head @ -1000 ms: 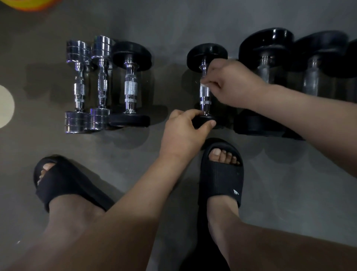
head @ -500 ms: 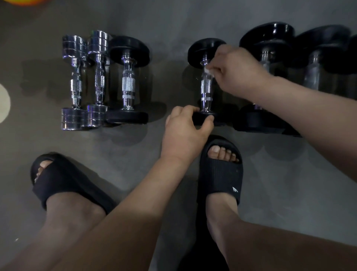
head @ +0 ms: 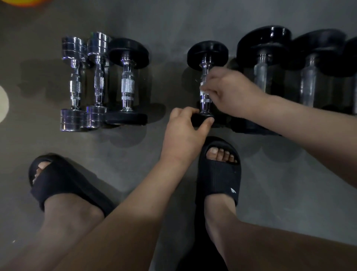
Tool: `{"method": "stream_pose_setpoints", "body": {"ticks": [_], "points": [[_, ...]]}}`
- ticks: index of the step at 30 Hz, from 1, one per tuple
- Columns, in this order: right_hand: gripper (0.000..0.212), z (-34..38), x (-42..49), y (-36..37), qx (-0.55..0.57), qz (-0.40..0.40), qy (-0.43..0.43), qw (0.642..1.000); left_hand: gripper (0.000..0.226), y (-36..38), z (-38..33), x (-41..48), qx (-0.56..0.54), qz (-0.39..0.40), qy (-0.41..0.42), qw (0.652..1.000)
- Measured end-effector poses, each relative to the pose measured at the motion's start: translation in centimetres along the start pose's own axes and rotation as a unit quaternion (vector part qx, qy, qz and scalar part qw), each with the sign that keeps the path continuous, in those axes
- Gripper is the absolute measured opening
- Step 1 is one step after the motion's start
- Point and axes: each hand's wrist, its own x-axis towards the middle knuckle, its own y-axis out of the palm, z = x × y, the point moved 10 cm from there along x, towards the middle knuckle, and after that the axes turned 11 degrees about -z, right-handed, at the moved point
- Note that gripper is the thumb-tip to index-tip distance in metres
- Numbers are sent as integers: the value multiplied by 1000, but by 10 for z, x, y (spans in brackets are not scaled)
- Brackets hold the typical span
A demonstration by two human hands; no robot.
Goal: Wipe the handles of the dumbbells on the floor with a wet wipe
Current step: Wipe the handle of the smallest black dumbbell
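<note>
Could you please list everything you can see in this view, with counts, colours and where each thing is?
chrome dumbbells: two, silver, left end of the row
black-ended dumbbell: one, black ends, chrome handle, just right of the chrome pair
centre dumbbell: one, black ends, chrome handle, middle of the row
large dumbbells: two, black, right of the row; perhaps a third cut off at the edge
wet wipe: one, white, on the centre dumbbell's handle
orange object: one, top left corner, cut off
pale patch: one, left edge
floor: grey
slides: two, black, worn, bottom of view
left hand: grips the centre dumbbell's near end
right hand: pinches the wet wipe
</note>
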Motion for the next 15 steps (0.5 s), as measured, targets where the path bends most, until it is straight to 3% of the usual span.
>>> {"method": "stream_pose_setpoints", "body": {"ticks": [3,8,15], "points": [[18,0,7,-5,12,36,-15,999,39,1,0,0,3,-1,1,1000],[23,-22,24,-11,-12,-12,50,999,40,2,-2,1,7,6,2,1000],[17,-9,12,-7,19,46,-14,999,42,2,-2,1,9,5,2,1000]]}}
